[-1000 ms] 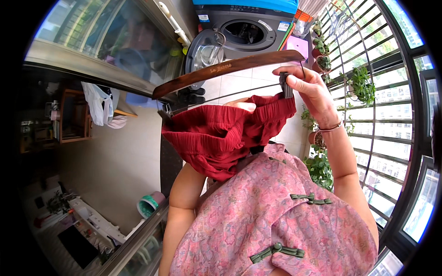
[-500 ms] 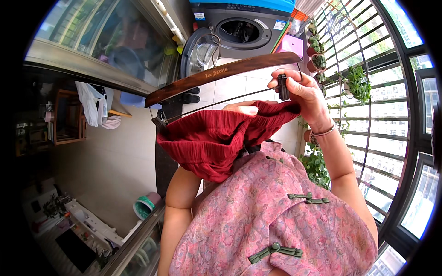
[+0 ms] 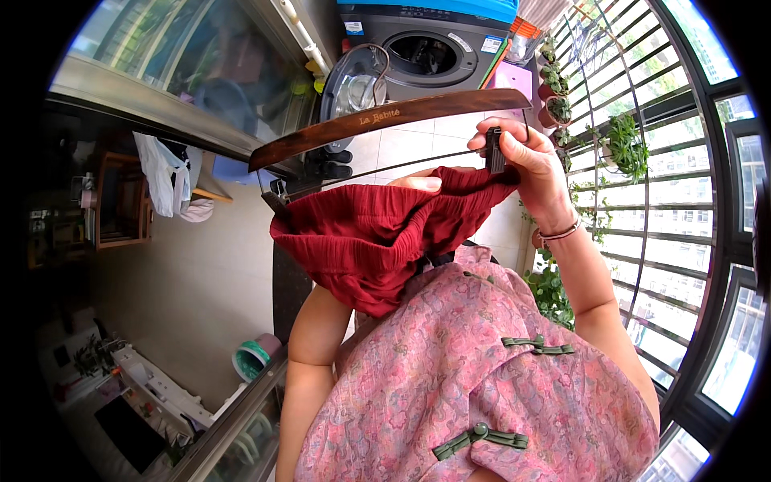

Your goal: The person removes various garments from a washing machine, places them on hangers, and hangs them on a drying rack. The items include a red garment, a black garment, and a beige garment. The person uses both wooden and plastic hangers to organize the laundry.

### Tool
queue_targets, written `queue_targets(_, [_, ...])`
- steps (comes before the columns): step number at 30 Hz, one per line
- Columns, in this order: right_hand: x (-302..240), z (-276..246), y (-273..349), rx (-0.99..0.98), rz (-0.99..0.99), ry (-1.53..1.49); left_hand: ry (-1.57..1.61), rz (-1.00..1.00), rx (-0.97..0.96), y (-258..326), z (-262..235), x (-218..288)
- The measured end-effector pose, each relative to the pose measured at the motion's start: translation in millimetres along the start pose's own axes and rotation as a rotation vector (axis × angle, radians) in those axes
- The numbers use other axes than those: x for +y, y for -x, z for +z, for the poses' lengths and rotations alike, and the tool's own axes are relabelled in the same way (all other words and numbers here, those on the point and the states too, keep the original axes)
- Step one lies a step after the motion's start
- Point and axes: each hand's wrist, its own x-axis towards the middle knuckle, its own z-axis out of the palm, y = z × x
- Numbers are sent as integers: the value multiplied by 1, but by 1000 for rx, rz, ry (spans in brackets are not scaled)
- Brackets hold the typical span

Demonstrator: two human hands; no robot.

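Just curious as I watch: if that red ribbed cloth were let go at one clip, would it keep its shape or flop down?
Probably flop: the red ribbed cloth already sags in soft folds below the dark wooden clip hanger. It seems light, since the right hand pinches one black clip without strain. The ribbed weave likely resists slipping.

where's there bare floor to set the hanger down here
Bare pale tiles lie between the washing machine and the wooden hanger, beside dark shoes. The right side is crowded with potted plants along the railing. The right hand pinches a hanger clip on the red garment.
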Motion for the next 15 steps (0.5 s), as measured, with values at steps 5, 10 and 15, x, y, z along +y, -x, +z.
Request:
queue_targets(5, [8,4,4,4,-17,-12,-5,-1,-12,4,2,0])
queue_targets(10, [13,14,10,-9,-14,-80,8,7,-23,4,1,-2])
queue_targets(15, [24,24,17,-75,-84,-66,22,47,-56,4,-5,3])
